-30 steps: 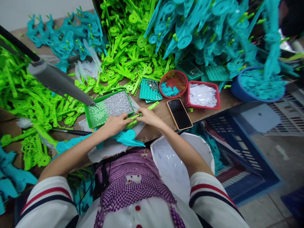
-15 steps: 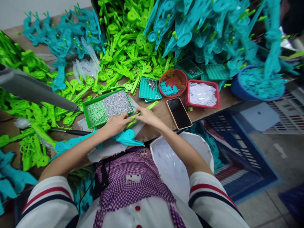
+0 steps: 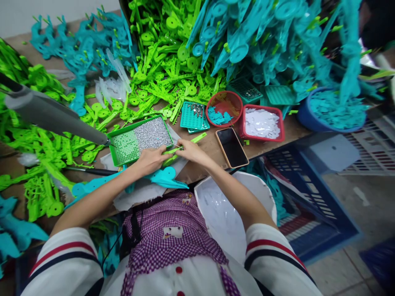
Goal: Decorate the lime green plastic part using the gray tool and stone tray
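Note:
My left hand (image 3: 152,159) is closed on a long lime-green plastic part (image 3: 199,137) at the front edge of the table. Beside it, my right hand (image 3: 191,151) pinches a thin metal tool (image 3: 176,145), possibly tweezers, over the same part; my fingers hide its lower end. Just behind my hands stands a green tray (image 3: 111,153), its right half covered with small silvery metal pieces and its left half showing a perforated grid. A turquoise plastic part (image 3: 168,177) lies under and in front of my left hand.
A grey tool arm (image 3: 58,113) reaches in from the left. A phone (image 3: 232,147), a red basket (image 3: 281,133) of white pieces and a round red basket (image 3: 236,119) stand to the right. Heaped lime-green parts (image 3: 154,88) and turquoise parts (image 3: 243,49) fill the back.
The grey tool arm at the left has shifted slightly right and down in the view. My hands and the green part stay almost where they were.

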Action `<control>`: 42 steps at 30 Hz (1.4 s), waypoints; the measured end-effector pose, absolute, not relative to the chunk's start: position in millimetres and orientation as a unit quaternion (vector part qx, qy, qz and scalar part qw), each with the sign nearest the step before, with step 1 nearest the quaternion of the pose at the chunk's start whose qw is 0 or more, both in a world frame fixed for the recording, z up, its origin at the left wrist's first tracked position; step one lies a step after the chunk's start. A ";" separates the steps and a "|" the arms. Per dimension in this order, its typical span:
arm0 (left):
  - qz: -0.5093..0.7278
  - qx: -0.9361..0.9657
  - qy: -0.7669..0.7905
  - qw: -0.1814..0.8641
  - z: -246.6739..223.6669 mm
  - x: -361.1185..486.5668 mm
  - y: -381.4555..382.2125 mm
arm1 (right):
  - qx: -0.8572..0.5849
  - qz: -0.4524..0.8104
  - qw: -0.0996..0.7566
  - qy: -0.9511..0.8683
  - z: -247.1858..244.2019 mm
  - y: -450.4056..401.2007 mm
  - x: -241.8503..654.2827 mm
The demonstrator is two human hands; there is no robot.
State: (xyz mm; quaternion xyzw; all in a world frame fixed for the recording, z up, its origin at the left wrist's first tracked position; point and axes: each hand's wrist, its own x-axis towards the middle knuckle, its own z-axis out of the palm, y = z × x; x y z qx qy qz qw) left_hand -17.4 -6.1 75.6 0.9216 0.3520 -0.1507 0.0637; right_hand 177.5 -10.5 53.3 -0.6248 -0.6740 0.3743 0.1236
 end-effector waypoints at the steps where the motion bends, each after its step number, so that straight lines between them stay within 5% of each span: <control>1: -0.144 0.923 0.351 0.064 74.5 -18.3 -5.2 | -0.627 0.372 0.119 -0.674 53.4 -10.3 177.3; 15: -0.101 0.926 0.354 0.078 68.3 -21.5 -3.4 | -0.629 0.366 0.109 -0.678 52.8 -8.0 172.2; 25: 0.159 0.905 0.360 0.159 41.0 -42.1 7.6 | -0.642 0.341 0.087 -0.681 56.6 -6.5 169.6; 42: 0.160 0.894 0.371 0.195 35.5 -26.9 5.3 | -0.625 0.334 -0.040 -0.705 78.9 0.6 180.4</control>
